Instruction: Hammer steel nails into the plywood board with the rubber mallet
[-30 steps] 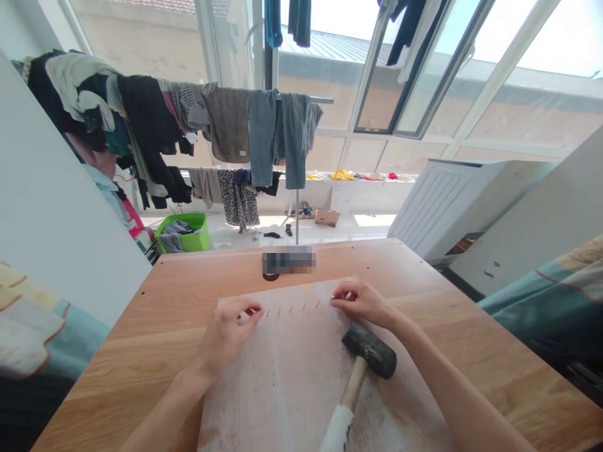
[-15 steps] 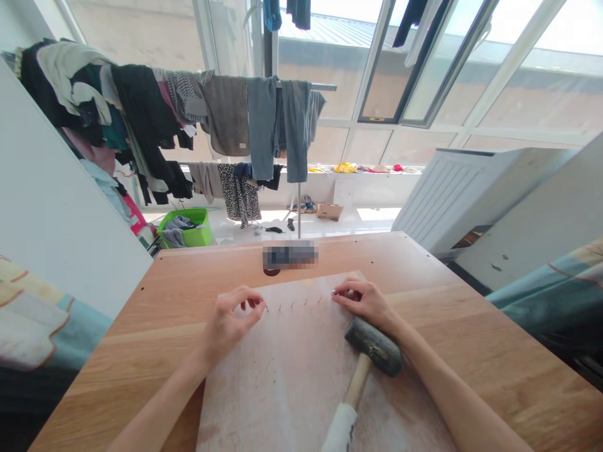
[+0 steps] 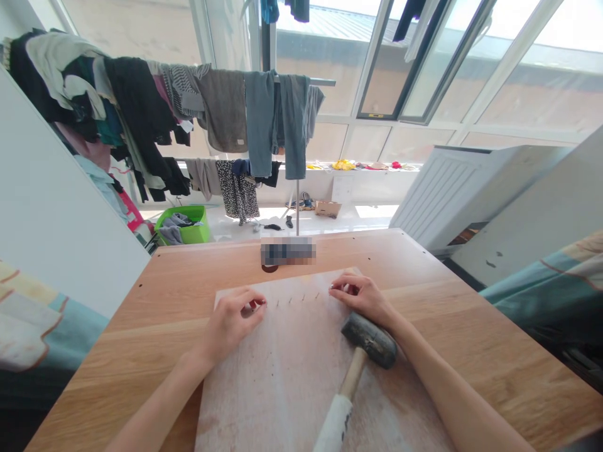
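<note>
A pale plywood board (image 3: 292, 376) lies on a wooden table (image 3: 447, 320). A short row of small nails (image 3: 296, 299) stands in the board near its far edge. My left hand (image 3: 230, 323) rests on the board at the left end of the row, fingertips pinched on something small I cannot make out. My right hand (image 3: 360, 295) sits at the right end of the row, fingers curled and pinched on a small metal piece. A black rubber mallet (image 3: 367, 339) with a wooden handle lies on the board under my right forearm.
A small dark round thing (image 3: 270, 269) lies at the table's far edge. Beyond the table stand a clothes rack with hanging laundry (image 3: 226, 119), a green basket (image 3: 188, 227), a white radiator (image 3: 447, 188) and white panels on both sides.
The left hand has dropped back onto the board by the leftmost nail. The right hand stays in place. The view has shifted slightly.
</note>
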Motion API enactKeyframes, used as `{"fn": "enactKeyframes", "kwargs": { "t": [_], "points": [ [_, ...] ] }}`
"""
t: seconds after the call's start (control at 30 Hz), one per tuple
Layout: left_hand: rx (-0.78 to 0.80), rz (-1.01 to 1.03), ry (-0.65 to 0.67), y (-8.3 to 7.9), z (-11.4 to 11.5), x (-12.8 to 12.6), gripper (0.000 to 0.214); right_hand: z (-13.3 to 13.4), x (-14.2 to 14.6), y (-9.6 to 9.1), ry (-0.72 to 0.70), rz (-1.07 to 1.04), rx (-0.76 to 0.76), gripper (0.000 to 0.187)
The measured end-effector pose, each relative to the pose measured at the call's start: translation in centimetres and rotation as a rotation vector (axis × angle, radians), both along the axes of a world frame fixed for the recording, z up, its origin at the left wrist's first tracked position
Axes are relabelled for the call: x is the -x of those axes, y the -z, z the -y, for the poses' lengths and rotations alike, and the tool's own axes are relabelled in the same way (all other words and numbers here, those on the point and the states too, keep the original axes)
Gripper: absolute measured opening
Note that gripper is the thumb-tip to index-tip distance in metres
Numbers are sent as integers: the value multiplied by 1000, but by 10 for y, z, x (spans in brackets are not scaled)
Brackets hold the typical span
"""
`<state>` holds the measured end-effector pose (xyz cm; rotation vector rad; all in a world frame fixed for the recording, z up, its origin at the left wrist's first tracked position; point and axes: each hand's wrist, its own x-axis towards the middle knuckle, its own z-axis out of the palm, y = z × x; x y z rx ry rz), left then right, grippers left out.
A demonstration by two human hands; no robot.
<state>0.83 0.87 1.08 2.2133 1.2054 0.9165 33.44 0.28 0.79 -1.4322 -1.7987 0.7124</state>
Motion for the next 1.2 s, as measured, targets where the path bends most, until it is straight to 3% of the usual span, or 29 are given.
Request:
{"fn": "enactKeyframes", "kwargs": {
  "t": [0.3,0.43,0.7,1.0,1.2],
  "points": [
    [58,57,30,-1,-4,-6,22,-13,12,-16,-150,144,40,13],
    [37,88,2,-3,-5,-11,22,-16,15,-21,-171,190,45,14],
    [119,40,94,3,-12,-18,20,-19,19,-21,-173,196,63,9],
    [34,176,7,-15,-9,-32,18,-17,21,-16,-163,139,34,14],
    [85,109,117,-5,-11,-43,16,-17,27,-45,-135,126,-45,21]
  ]
}}
